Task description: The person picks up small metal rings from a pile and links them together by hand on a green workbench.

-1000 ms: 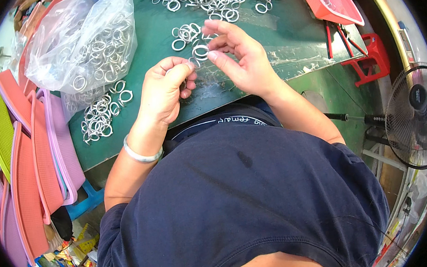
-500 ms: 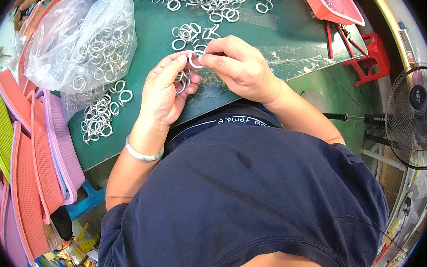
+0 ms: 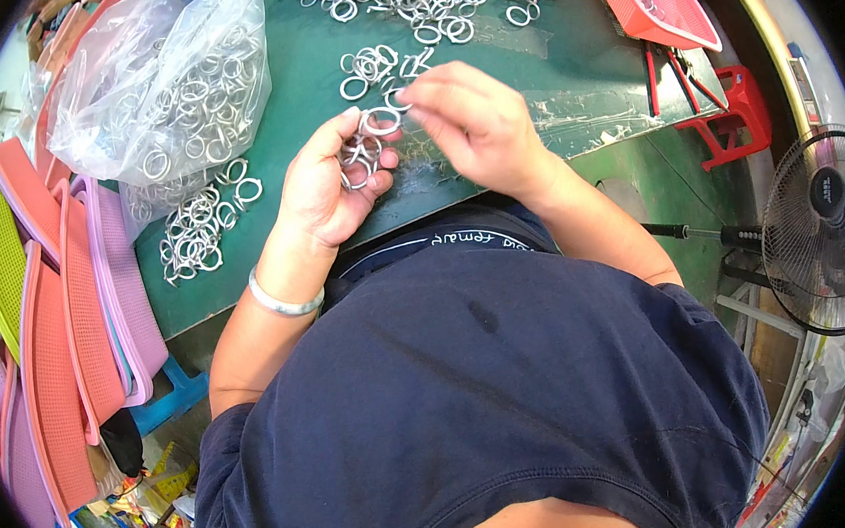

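Several silver metal rings (image 3: 360, 160) rest in the curled fingers of my left hand (image 3: 322, 187). Its thumb and forefinger keep one larger ring (image 3: 383, 121) raised at the top. Just right of that, the fingertips of my right hand (image 3: 486, 130) are pinched at the edge of another metal ring (image 3: 393, 99); part of this ring is hidden behind them. Beyond both hands, a small cluster of rings (image 3: 367, 67) lies on the green tabletop (image 3: 308, 74).
A large heap of rings (image 3: 422, 1) covers the far tabletop. At left stand a clear plastic bag of rings (image 3: 161, 96) and a loose pile (image 3: 197, 232). Stacked baskets (image 3: 54, 372) lean at far left. A red basket (image 3: 651, 8), stool (image 3: 738, 115) and fan (image 3: 822, 233) are right.
My right hand has let go of the ring at my left fingertips and drawn slightly away. That ring now stays with my left hand, whose fingers show more of the rings inside.
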`<act>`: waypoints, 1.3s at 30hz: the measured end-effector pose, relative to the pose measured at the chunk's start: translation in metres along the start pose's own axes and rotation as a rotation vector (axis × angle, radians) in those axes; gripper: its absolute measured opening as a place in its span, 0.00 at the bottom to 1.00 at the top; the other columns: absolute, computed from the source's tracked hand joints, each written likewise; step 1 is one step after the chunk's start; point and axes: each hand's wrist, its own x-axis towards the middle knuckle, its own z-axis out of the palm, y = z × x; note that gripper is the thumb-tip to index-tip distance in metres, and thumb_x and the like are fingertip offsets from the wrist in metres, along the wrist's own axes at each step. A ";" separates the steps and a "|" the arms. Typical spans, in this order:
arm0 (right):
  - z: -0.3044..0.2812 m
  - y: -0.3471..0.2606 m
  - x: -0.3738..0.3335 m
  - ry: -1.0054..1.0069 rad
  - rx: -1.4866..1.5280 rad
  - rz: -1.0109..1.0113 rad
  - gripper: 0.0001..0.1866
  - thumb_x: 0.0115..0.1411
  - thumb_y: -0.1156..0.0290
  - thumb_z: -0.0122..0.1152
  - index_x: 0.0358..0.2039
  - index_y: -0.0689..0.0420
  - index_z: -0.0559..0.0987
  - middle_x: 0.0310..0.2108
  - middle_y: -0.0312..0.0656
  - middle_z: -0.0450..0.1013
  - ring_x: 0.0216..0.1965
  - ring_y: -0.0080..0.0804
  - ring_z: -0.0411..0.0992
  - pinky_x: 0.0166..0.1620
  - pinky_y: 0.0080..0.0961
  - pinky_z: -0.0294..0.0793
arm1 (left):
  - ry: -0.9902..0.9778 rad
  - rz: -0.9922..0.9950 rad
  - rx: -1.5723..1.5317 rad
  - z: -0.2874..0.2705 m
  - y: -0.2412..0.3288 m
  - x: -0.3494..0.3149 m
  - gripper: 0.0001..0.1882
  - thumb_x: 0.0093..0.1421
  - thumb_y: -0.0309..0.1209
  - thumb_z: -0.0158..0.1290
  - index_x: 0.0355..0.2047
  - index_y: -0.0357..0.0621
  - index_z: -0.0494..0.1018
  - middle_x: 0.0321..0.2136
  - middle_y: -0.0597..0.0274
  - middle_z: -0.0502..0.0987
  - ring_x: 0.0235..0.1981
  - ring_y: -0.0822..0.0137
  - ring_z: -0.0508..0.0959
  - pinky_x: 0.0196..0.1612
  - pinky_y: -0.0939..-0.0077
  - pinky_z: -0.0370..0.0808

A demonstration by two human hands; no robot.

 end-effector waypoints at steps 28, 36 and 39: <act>-0.012 0.010 0.006 -0.038 -0.015 0.072 0.07 0.44 0.80 0.57 0.27 0.60 0.74 0.28 0.43 0.70 0.31 0.40 0.71 0.33 0.27 0.71 | 0.106 0.232 0.434 0.020 -0.007 0.007 0.16 0.51 0.30 0.57 0.39 0.40 0.67 0.22 0.69 0.70 0.19 0.80 0.67 0.19 0.89 0.63; -0.008 0.003 0.003 0.044 -0.035 -0.021 0.08 0.43 0.81 0.58 0.26 0.60 0.73 0.28 0.43 0.69 0.30 0.39 0.70 0.32 0.27 0.70 | 0.057 0.409 0.556 0.015 -0.009 0.005 0.12 0.57 0.28 0.49 0.41 0.40 0.70 0.26 0.67 0.72 0.23 0.78 0.69 0.21 0.88 0.63; -0.009 0.001 0.002 0.055 -0.024 -0.028 0.07 0.43 0.82 0.58 0.26 0.61 0.73 0.28 0.43 0.69 0.29 0.39 0.70 0.32 0.26 0.70 | -0.010 0.329 0.439 0.011 -0.006 0.004 0.11 0.58 0.29 0.48 0.41 0.40 0.70 0.27 0.67 0.73 0.24 0.77 0.69 0.22 0.87 0.64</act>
